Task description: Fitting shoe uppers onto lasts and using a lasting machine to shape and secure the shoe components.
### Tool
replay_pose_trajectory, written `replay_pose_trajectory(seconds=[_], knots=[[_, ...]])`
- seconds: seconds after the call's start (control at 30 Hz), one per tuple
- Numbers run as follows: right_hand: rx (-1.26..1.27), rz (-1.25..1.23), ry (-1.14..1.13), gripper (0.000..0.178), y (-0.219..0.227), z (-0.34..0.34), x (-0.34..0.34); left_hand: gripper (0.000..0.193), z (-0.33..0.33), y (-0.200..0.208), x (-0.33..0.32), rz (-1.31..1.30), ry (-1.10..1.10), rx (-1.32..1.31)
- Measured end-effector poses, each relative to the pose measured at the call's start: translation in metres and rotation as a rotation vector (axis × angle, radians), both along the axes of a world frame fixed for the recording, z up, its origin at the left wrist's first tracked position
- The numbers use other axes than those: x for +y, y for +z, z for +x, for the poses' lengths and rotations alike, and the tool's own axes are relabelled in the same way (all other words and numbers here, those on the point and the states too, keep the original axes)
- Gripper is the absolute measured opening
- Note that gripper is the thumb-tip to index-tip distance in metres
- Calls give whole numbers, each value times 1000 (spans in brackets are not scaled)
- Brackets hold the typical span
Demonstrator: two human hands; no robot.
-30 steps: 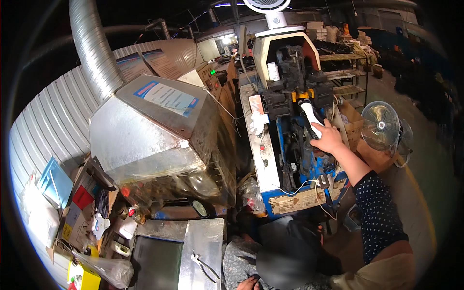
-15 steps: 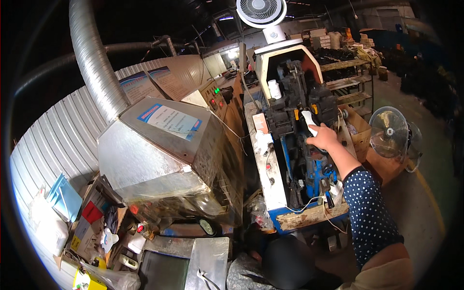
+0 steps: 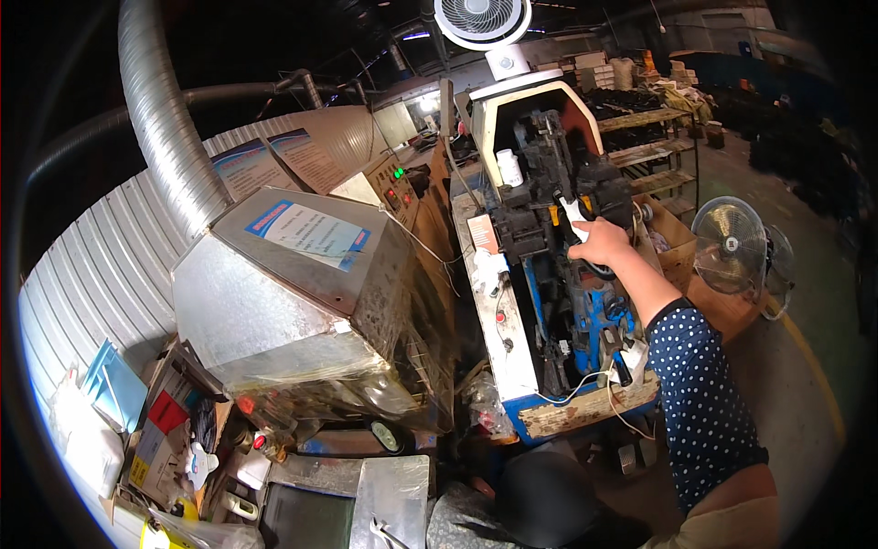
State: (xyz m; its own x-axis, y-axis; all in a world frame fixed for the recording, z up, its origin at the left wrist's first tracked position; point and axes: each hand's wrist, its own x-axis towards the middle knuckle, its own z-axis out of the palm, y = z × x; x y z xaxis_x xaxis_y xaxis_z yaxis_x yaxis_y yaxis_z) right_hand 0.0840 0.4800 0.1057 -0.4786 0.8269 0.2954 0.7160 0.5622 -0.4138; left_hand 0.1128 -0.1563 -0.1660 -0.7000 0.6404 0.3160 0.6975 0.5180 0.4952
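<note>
My right hand (image 3: pixel 605 245) reaches out from the lower right, in a dark sleeve with white dots. Its fingers are closed round a long white shoe-like piece (image 3: pixel 575 218), which has a dark part under my palm. Fingers and shadow hide much of the piece, so its exact kind does not show. It sits among the black clamps (image 3: pixel 519 229) of a machine with blue metal parts (image 3: pixel 604 320). Two small yellow-orange parts flank the white piece. My left hand does not show.
A white bottle (image 3: pixel 509 168) and a white fan (image 3: pixel 483 18) sit on the machine. At left stands a metal hooded box (image 3: pixel 274 293) with a duct. Two floor fans (image 3: pixel 730 245) stand at right. Pliers (image 3: pixel 384 531) lie on a metal plate at the bottom.
The whole view has shifted slightly, so most things sit a little further left. My right hand stays closed on the white piece at the clamps.
</note>
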Motion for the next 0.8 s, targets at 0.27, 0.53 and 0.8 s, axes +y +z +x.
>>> replay_pose_trajectory(seconds=[0.27, 0.53, 0.8], knots=[[-8, -5, -7, 77, 1, 2, -6, 19, 2, -3, -4, -8, 9, 38], [12, 20, -30, 76, -4, 0, -8, 19, 1, -3, -4, -4, 6, 45], [17, 27, -26, 75, -3, -2, -12, 19, 0, -6, -3, 11, -21, 101]])
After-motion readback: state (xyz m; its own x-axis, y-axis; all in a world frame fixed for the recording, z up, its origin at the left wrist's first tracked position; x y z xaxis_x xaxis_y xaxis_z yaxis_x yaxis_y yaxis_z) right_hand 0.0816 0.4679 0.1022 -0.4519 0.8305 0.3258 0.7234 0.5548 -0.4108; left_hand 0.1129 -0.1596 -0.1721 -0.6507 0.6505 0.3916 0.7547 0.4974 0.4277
